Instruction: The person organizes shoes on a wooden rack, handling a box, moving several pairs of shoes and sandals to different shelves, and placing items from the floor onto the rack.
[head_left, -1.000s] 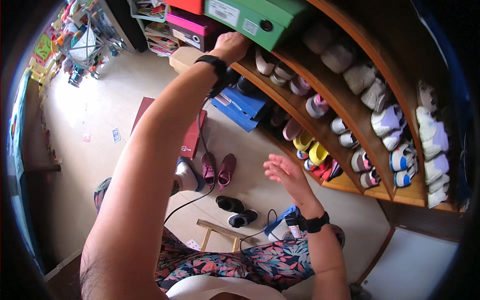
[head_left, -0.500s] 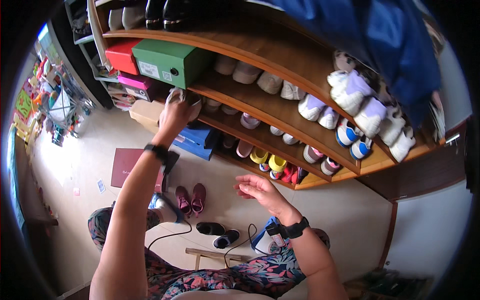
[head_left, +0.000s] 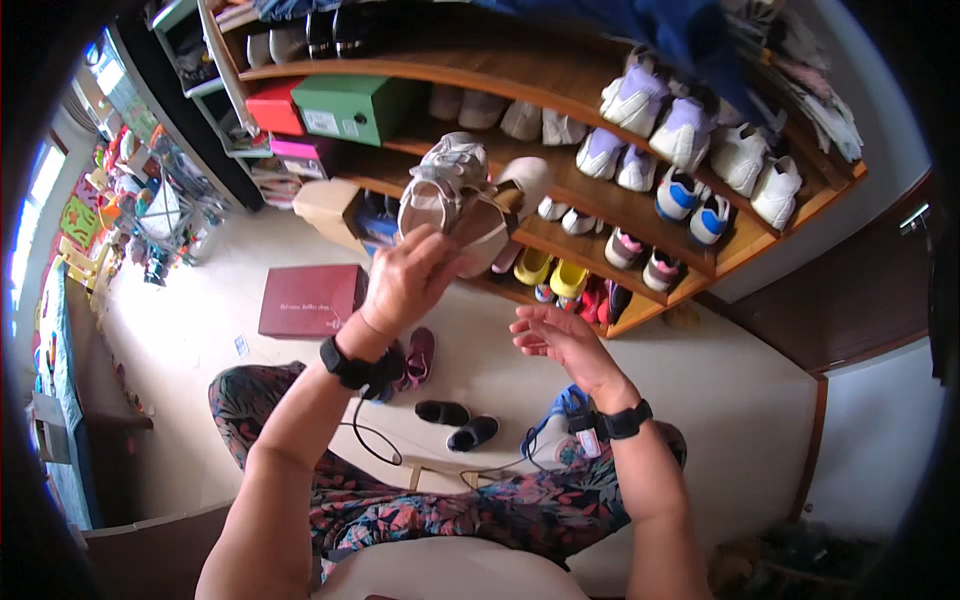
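Note:
A pair of pale grey-white shoes hangs in front of the shelves, the heels gripped in the closed fingers of my left hand. One shoe faces me with its opening, while the second is tilted to the right and partly covered by the first. To the right of them, my right hand is held in the air with its fingers apart and nothing in them. Behind the hands stands a wooden shoe rack with several rows of shoes, among them yellow clogs on the lowest shelf.
A green shoebox and a red box share an upper shelf. On the floor are a maroon shoebox, an opened tan box, maroon shoes and black shoes. A blue cloth drapes over the rack's top right.
My left hand has drawn the pale shoes out from the rack, toward me and to the right. My right hand has shifted slightly right and stays open. The view has moved a little.

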